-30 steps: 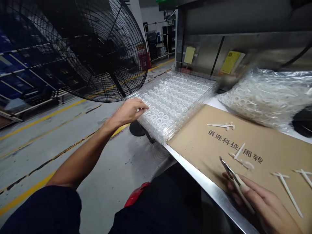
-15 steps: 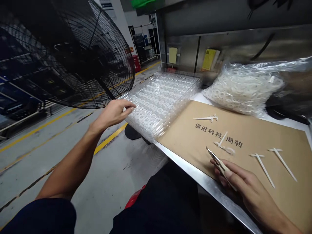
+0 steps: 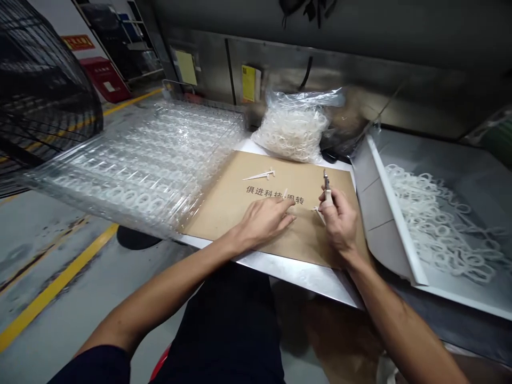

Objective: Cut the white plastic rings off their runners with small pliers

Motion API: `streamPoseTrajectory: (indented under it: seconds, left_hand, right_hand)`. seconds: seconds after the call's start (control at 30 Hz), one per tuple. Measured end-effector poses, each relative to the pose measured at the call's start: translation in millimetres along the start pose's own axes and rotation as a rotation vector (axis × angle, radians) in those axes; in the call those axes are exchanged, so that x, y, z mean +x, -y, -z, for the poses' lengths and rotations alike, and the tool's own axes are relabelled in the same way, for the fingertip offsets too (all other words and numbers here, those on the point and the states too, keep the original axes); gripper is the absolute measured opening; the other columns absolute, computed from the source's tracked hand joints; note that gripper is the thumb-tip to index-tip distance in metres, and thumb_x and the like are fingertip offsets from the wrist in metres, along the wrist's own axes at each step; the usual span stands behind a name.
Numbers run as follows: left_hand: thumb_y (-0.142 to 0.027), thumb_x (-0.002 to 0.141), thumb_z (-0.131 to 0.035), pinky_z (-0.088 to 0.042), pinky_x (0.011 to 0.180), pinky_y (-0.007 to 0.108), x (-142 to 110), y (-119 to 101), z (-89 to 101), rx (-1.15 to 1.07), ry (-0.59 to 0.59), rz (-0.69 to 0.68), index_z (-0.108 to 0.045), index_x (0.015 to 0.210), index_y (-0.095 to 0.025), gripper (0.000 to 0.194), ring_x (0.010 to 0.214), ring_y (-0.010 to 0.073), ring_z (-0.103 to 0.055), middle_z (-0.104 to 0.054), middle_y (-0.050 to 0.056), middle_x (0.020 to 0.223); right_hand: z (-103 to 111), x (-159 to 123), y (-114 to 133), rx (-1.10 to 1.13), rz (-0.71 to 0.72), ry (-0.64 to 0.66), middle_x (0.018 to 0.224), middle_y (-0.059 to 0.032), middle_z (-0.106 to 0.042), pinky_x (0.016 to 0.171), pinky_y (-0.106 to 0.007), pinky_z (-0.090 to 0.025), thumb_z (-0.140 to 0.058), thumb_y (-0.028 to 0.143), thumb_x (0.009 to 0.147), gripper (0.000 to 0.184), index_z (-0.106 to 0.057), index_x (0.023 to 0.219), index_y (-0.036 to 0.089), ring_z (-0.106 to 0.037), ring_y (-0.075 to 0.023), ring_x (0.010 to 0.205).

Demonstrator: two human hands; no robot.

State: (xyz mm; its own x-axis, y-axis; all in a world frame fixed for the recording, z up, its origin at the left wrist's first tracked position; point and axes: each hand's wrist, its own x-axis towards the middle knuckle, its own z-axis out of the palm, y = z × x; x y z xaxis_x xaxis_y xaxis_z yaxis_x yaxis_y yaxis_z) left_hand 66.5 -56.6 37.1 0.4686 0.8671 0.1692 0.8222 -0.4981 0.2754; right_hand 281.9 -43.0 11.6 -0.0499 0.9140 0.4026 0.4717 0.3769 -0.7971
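My left hand [image 3: 266, 218] lies on the brown cardboard sheet [image 3: 224, 208], fingers stretched out, their tips by a small white plastic piece [image 3: 285, 194]. My right hand [image 3: 339, 216] is closed round a pair of small cutters [image 3: 326, 184], tip pointing up and away. Another white plastic stick [image 3: 262, 174] lies farther back on the cardboard. Small white bits [image 3: 318, 210] show just left of my right hand, partly hidden by it.
A stack of clear plastic trays [image 3: 132, 160] with ring pockets overhangs the table's left end. A clear bag of white rings [image 3: 292, 130] stands at the back. A white bin [image 3: 390, 213] with loose white rings [image 3: 440, 224] is on the right. A black fan [image 3: 44, 101] stands at left.
My left hand left the clear trays and came to rest on the cardboard. My right hand moved forward with the cutters. The view swung right, bringing the white bin into sight.
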Motion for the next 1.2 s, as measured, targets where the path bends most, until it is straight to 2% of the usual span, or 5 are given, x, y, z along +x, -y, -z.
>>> streamPoseTrajectory:
  seconds: [0.17,0.47,0.67,0.8,1.2]
  left_hand:
    - [-0.029,0.100,-0.060,-0.050,0.074,0.036,17.2,-11.0,-8.6,0.080,0.020,0.007,-0.068,0.107,-0.016,0.016,0.092,0.0290,-0.071,-0.073,0.014,0.102]
    - [-0.041,0.103,-0.056,-0.044,0.072,0.031,-12.4,40.2,-0.7,-0.174,-0.183,0.074,-0.056,0.084,-0.019,0.029,0.074,0.0175,-0.058,-0.063,0.002,0.080]
    - [-0.034,0.100,-0.061,-0.052,0.078,0.030,-17.3,49.0,0.2,-0.466,-0.345,0.128,-0.063,0.103,-0.018,0.017,0.081,0.0158,-0.066,-0.069,0.004,0.095]
    - [-0.031,0.091,-0.077,-0.059,0.094,0.032,-25.7,53.1,-10.4,-0.886,-0.521,0.178,-0.062,0.129,-0.017,0.042,0.105,0.0203,-0.073,-0.075,0.012,0.118]
    - [-0.023,0.082,-0.089,-0.063,0.086,0.024,-31.8,32.3,-29.4,-1.205,-0.790,0.268,-0.081,0.108,-0.021,0.028,0.092,0.0151,-0.076,-0.078,0.007,0.103]
  right_hand:
    - [-1.5,0.4,0.6,0.005,0.026,-0.031,0.119,-0.0132,-0.067,0.097,-0.044,-0.050,-0.052,0.043,0.099,0.038,-0.064,0.126,0.019,-0.063,-0.0301,0.110]
    - [-6.5,-6.3,15.0,0.301,-0.210,0.252,0.096,-0.0055,-0.065,0.074,-0.033,-0.049,-0.053,0.046,0.102,0.037,-0.068,0.120,0.018,-0.057,-0.0188,0.077]
    - [-8.6,-13.0,32.4,0.549,-0.387,0.555,0.090,-0.0047,-0.061,0.060,-0.029,-0.042,-0.049,0.042,0.103,0.036,-0.066,0.116,0.013,-0.052,-0.0148,0.067]
    - [-8.8,-18.0,34.0,0.611,-0.442,0.629,0.096,-0.0057,-0.060,0.063,-0.030,-0.041,-0.053,0.042,0.103,0.036,-0.066,0.121,0.013,-0.052,-0.0149,0.072]
    - [-14.0,-29.3,34.2,0.569,-0.420,0.674,0.099,-0.0042,-0.060,0.072,-0.033,-0.043,-0.054,0.050,0.106,0.038,-0.069,0.124,0.021,-0.052,-0.0173,0.079]
